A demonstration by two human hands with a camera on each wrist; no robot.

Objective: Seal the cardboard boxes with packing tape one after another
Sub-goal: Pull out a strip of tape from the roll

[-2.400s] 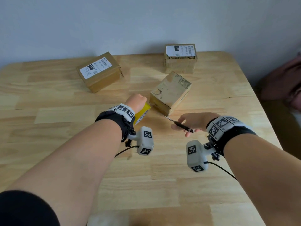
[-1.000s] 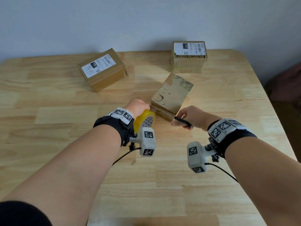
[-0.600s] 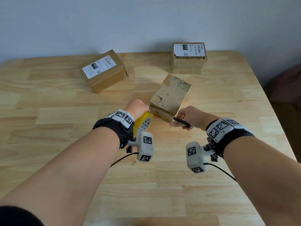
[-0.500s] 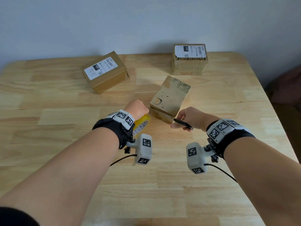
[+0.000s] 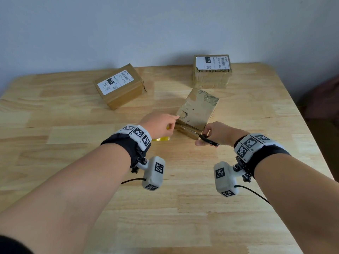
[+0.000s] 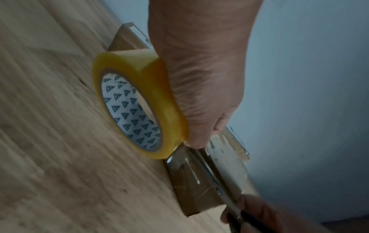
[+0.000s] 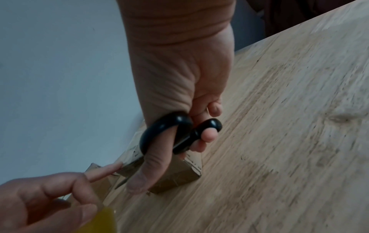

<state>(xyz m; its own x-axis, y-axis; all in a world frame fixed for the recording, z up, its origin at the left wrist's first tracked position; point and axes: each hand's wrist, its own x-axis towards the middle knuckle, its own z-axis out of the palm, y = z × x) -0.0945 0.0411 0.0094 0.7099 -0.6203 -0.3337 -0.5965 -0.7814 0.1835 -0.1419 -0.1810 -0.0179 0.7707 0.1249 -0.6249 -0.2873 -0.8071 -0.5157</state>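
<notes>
A small cardboard box lies in the middle of the wooden table, with glossy tape over its near edge. My left hand grips the yellow tape roll low beside the box's near-left corner, and its index finger stretches out to touch that corner. My right hand holds black-handled scissors by the loops at the box's near-right corner. The blades lie along the taped near edge, pointing toward the left hand. In the head view, only a sliver of the roll shows under the left hand.
A cardboard box with a white label sits at the back left. Another labelled, taped box stands at the back right, near the wall. The table's right edge is close to my right arm. Bare tabletop lies in front of both hands.
My left hand has sunk lower with the roll and stretched its index finger to the box's corner. The scissors have drawn closer in against the box's near edge.
</notes>
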